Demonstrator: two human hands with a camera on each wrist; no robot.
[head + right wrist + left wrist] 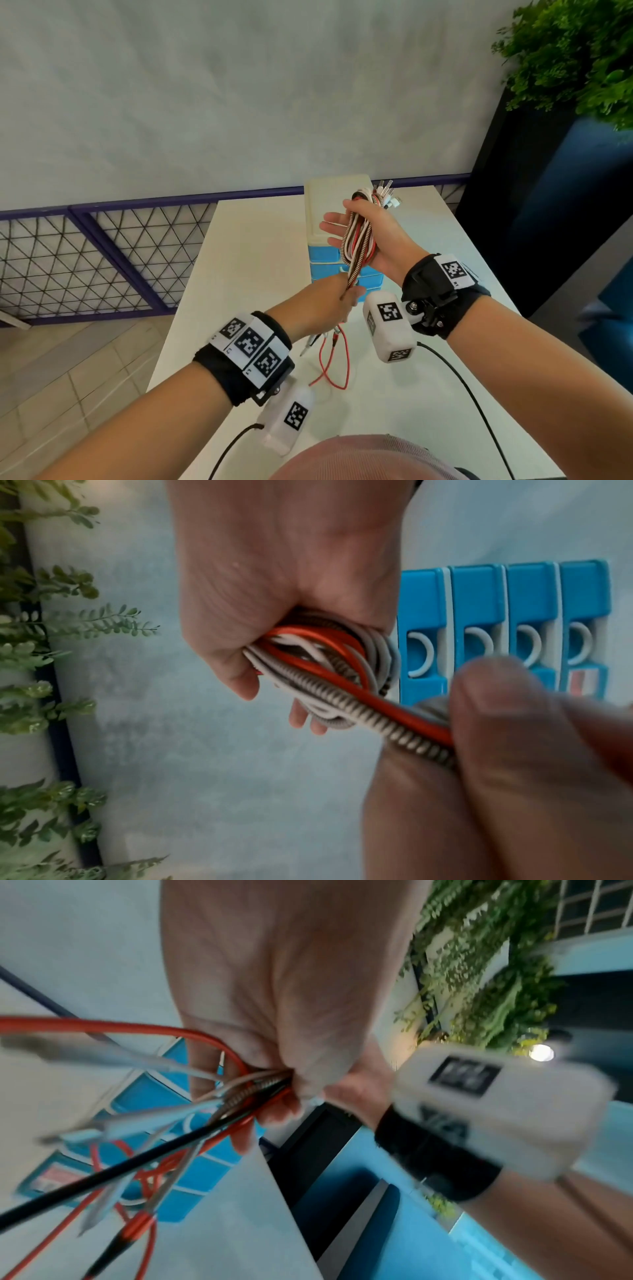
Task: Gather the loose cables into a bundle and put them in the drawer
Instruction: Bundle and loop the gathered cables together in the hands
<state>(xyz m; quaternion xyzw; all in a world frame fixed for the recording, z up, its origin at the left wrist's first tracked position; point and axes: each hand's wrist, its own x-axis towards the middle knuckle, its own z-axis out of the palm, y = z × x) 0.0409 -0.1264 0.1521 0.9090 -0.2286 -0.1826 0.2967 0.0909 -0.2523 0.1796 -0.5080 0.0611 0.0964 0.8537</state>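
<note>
table (260, 246): one, white, long; carries the drawer unit at its far end and the loose cable tails near the front edge.
wall (205, 85): one, pale grey, behind the table; purple-framed mesh fence (102, 260) at its foot on the left.
plants (575, 54): green foliage, upper right, over a dark blue planter; exact count unclear.
drawer unit (334, 205): one, cream top, blue fronts. Right wrist view shows four drawers (476, 599), each with a white arc handle, all closed. One end drawer has a red-and-white label.
right hand (373, 236): raised above the drawer unit, palm up, fingers loosely extended, thumb pressing across the coil lying in the palm.
left hand (325, 305): lower, just in front of the drawer unit, fingers closed in a pinch round the strands running down from the coil.
cables (359, 240): one coiled bundle in the right palm, none in a drawer. Colours seen: red, white, striped braided, plus one black strand in the left wrist view (143, 1156). Exact cable count cannot be told. Several plug ends (387, 195) stick up past the thumb.
loose tails (334, 363): hang below the left hand; red loops reach the tabletop, a few plugs beside them.
wrist cameras: two, white, one per wrist, each with a black lead.
</note>
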